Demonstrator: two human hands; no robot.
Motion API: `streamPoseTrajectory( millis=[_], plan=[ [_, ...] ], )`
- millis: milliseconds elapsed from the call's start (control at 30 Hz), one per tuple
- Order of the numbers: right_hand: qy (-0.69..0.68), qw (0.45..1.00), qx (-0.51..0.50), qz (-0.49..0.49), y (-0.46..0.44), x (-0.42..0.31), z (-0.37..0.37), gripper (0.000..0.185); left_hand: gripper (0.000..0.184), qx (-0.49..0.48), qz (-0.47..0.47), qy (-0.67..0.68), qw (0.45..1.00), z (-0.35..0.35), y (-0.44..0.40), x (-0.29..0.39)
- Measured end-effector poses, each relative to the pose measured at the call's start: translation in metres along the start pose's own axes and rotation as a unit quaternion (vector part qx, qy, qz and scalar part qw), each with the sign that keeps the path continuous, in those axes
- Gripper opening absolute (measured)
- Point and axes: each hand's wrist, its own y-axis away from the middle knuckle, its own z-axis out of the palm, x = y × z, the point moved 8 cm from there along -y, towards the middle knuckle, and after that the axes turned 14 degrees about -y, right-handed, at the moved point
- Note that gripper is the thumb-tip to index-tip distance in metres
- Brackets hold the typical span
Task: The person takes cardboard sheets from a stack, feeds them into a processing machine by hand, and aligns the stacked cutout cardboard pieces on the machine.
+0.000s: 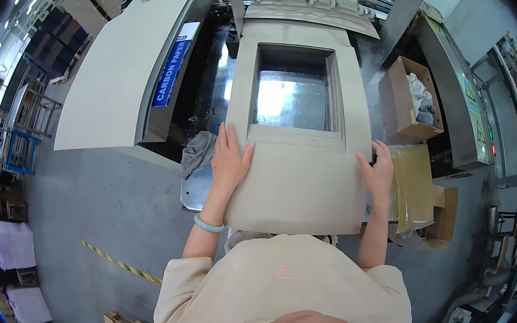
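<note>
A stack of beige cardboard sheets (297, 184) with a rectangular cut-out lies in front of me, its near edge close to my body. Through the cut-out a shiny dark surface (290, 98) shows. My left hand (231, 159) rests on the stack's left edge, fingers stretched forward and thumb apart. At the right edge is my right hand (377, 169), its fingers spread and its thumb against the board's side. Neither hand is closed around anything. A grey cloth (198, 154) lies just left of my left hand.
Machine rollers and bars (313, 0) stand beyond the stack. A large pale sheet (120, 65) and a blue carbon paper box (172, 72) are at left. To the right are a carton with cloths (422, 129) and a tape-covered brown board (414, 187).
</note>
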Motion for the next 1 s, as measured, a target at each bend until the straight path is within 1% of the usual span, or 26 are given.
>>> streamPoseTrajectory(
  millis=[33, 100, 167, 200, 267, 333, 367, 500, 533, 567, 600, 633, 667, 700, 733, 767, 800, 833, 867, 1000],
  plan=[
    [-0.002, 1.000, -0.004, -0.003, -0.003, -0.001, -0.001, 0.039, 0.068, 0.000, -0.005, -0.001, 1.000, -0.001, 0.000, 0.000],
    [-0.106, 0.985, -0.037, 0.131, -0.010, 0.015, -0.003, 0.036, 0.070, -0.012, -0.018, 0.024, 0.999, -0.001, -0.002, 0.000],
    [-0.208, 0.939, -0.067, 0.266, -0.006, 0.032, 0.002, 0.033, 0.073, -0.026, -0.027, 0.046, 0.998, -0.002, -0.001, -0.003],
    [-0.210, 0.938, -0.070, 0.267, -0.003, 0.037, 0.003, 0.033, 0.073, -0.028, -0.029, 0.043, 0.998, -0.003, 0.000, -0.007],
    [-0.273, 0.923, -0.046, 0.269, -0.002, 0.054, 0.005, 0.027, 0.075, -0.054, -0.081, 0.142, 0.985, 0.002, -0.001, -0.021],
    [-0.334, 0.904, -0.020, 0.266, -0.004, 0.066, 0.009, 0.022, 0.077, -0.075, -0.130, 0.242, 0.959, 0.007, -0.004, -0.033],
    [-0.336, 0.904, -0.018, 0.263, -0.005, 0.065, 0.010, 0.022, 0.077, -0.072, -0.128, 0.242, 0.959, 0.006, -0.006, -0.036],
    [-0.244, 0.942, 0.004, 0.230, -0.001, 0.053, 0.004, 0.021, 0.077, -0.107, -0.111, 0.259, 0.953, 0.007, -0.006, -0.044],
    [-0.246, 0.942, 0.007, 0.227, -0.001, 0.054, 0.004, 0.021, 0.077, -0.105, -0.108, 0.260, 0.954, 0.007, -0.006, -0.043],
    [-0.159, 0.980, 0.032, 0.116, -0.008, 0.039, -0.004, 0.021, 0.076, -0.100, -0.099, 0.254, 0.957, 0.006, -0.006, -0.041],
    [-0.070, 0.996, 0.056, 0.002, -0.011, 0.022, -0.008, 0.021, 0.075, -0.096, -0.090, 0.249, 0.960, 0.005, -0.007, -0.040],
    [0.023, 0.991, 0.078, -0.110, -0.010, 0.003, -0.009, 0.021, 0.074, -0.093, -0.082, 0.243, 0.962, 0.004, -0.006, -0.038],
    [0.115, 0.963, 0.100, -0.221, -0.005, -0.015, -0.007, 0.021, 0.073, -0.089, -0.075, 0.237, 0.964, 0.003, -0.005, -0.037],
    [0.114, 0.963, 0.103, -0.223, -0.006, -0.020, -0.009, 0.021, 0.073, -0.085, -0.073, 0.237, 0.965, 0.002, -0.005, -0.035],
    [-0.010, 0.990, 0.065, -0.123, -0.013, -0.010, -0.012, 0.022, 0.073, -0.083, -0.080, 0.243, 0.963, 0.000, -0.004, -0.034],
    [-0.134, 0.990, 0.025, -0.020, -0.017, -0.002, -0.012, 0.023, 0.073, -0.080, -0.087, 0.249, 0.961, -0.001, -0.004, -0.033],
    [-0.253, 0.964, -0.016, 0.083, -0.016, 0.005, -0.007, 0.024, 0.072, -0.079, -0.093, 0.256, 0.959, -0.002, -0.003, -0.032],
    [-0.366, 0.910, -0.057, 0.184, -0.011, 0.014, 0.003, 0.025, 0.072, -0.079, -0.099, 0.262, 0.957, -0.002, -0.002, -0.032],
    [-0.367, 0.911, -0.055, 0.183, -0.013, 0.015, 0.003, 0.025, 0.072, -0.078, -0.097, 0.262, 0.957, -0.002, -0.004, -0.032],
    [-0.490, 0.831, -0.057, 0.256, -0.015, 0.039, 0.020, 0.026, 0.061, -0.048, -0.089, 0.213, 0.972, -0.006, -0.015, -0.043]
  ],
)
